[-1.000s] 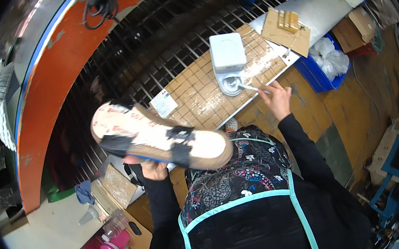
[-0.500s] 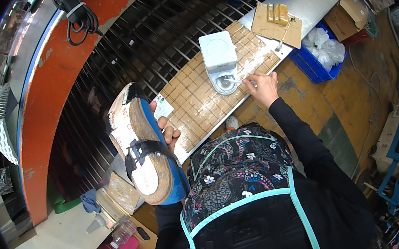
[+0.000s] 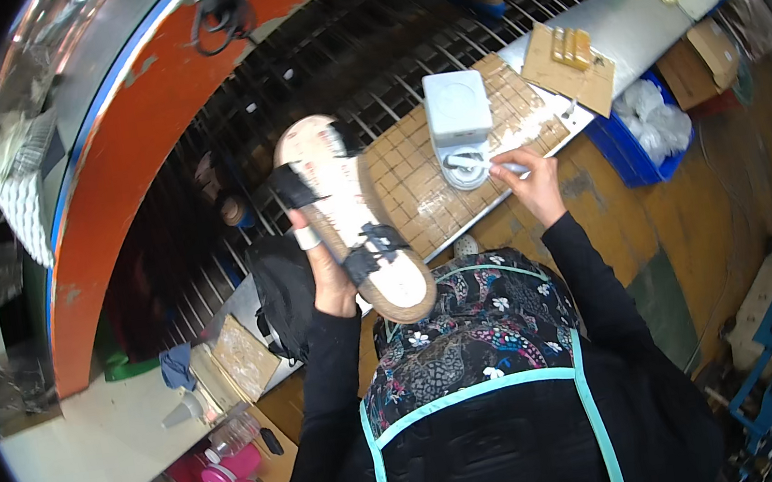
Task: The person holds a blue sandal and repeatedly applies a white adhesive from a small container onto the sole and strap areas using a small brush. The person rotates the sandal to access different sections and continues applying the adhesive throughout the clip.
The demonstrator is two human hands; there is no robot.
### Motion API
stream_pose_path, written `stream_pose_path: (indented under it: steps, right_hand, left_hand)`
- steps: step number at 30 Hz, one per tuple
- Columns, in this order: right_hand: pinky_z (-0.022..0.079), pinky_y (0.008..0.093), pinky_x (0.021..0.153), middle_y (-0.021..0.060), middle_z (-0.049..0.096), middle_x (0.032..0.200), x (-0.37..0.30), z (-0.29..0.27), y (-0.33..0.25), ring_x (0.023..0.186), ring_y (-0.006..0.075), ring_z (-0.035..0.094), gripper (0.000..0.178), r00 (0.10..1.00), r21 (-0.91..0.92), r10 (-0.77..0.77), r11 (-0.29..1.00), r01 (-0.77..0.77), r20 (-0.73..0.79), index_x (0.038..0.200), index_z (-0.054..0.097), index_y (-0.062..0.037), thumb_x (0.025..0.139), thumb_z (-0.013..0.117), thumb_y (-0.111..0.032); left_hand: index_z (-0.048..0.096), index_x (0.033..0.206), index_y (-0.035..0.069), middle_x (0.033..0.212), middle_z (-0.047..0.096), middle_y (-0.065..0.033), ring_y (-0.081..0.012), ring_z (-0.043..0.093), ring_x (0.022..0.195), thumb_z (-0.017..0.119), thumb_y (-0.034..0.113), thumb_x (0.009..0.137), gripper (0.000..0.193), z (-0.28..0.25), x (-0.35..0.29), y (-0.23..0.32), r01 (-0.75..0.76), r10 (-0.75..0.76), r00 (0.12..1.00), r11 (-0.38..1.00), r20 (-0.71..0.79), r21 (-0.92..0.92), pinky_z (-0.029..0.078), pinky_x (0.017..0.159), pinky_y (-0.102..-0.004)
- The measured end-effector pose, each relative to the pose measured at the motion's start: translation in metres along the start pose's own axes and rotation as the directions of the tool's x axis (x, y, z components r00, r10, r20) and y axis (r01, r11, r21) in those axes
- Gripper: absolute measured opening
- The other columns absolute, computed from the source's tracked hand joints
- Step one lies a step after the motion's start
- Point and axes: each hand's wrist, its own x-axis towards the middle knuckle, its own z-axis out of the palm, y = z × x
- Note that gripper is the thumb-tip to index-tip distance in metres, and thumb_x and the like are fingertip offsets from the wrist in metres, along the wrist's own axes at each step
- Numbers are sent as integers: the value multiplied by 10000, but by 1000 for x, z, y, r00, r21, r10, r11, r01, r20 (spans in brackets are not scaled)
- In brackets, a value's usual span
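My left hand (image 3: 324, 273) is closed around the side of a sandal (image 3: 336, 194), holding it above the bench. The sandal's white flat face, with printed marks and black straps across it, is turned up, and a brown band edges it. The fingers under the sandal are hidden; a white wrap circles one digit. My right hand (image 3: 535, 184) pinches the end of a thin white brush (image 3: 505, 167). The brush's other end is in the round cup (image 3: 468, 185) at the foot of a white dispenser (image 3: 457, 105).
The dispenser stands on a brown gridded board (image 3: 407, 180) beside a metal roller conveyor (image 3: 386, 95). Yellow blocks (image 3: 571, 48) lie on cardboard (image 3: 547, 73). A blue crate (image 3: 635, 167) holds plastic bags. A black bag (image 3: 283, 289) is beyond my left forearm.
The sandal has moved right and tilted, so its white face shows more and its blue side is hidden. My right hand stays at the cup with the brush. The whole view has shifted slightly.
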Motion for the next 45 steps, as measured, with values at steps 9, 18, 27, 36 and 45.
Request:
stream_pose_path:
  steps: [9, 18, 27, 36, 45]
  right_hand:
    - [321, 295, 753, -24, 638, 831, 4, -34, -172, 742, 117, 566, 228, 747, -70, -655, 755, 652, -115, 932, 761, -136, 711, 810, -154]
    - [339, 277, 746, -1, 614, 870, 0, -2, -179, 684, 114, 539, 178, 842, 129, -535, 832, 539, -66, 923, 765, -104, 750, 798, -127]
    - [299, 293, 733, -3, 608, 859, 19, 6, -200, 679, 111, 543, 174, 788, 42, -611, 788, 614, -75, 922, 761, -102, 764, 788, -170]
    - [301, 296, 747, 1, 610, 847, 32, 7, -208, 701, 119, 546, 190, 722, 79, -690, 717, 692, -60, 914, 757, -110, 735, 800, -158]
    - [382, 259, 648, 16, 601, 889, 42, -12, -207, 703, 117, 479, 200, 577, 44, -811, 583, 811, 95, 905, 758, -83, 710, 801, -61]
  left_hand:
    - [432, 1350, -22, 1213, 598, -160, -225, 632, 1049, 579, 719, 794, 939, 36, -7, 15, -61, 73, 936, 997, 345, -45, 524, 920, -350]
    - [574, 1170, -44, 1012, 660, -94, -136, 629, 903, 558, 725, 807, 851, 25, -26, 26, -342, 269, 930, 883, 252, 322, 502, 814, -272]
    - [550, 1238, -35, 1093, 628, -99, -146, 564, 996, 652, 531, 848, 695, 19, -33, 32, -426, 348, 896, 848, 276, 316, 440, 898, -292]
    - [548, 1201, -55, 1068, 642, -119, -162, 631, 946, 604, 652, 815, 808, 14, -35, 42, -429, 338, 899, 810, 278, 401, 504, 848, -286]
    - [589, 1150, -50, 943, 679, -113, -141, 660, 825, 537, 700, 833, 815, 19, -36, 52, -328, 246, 931, 889, 272, 319, 538, 736, -256]
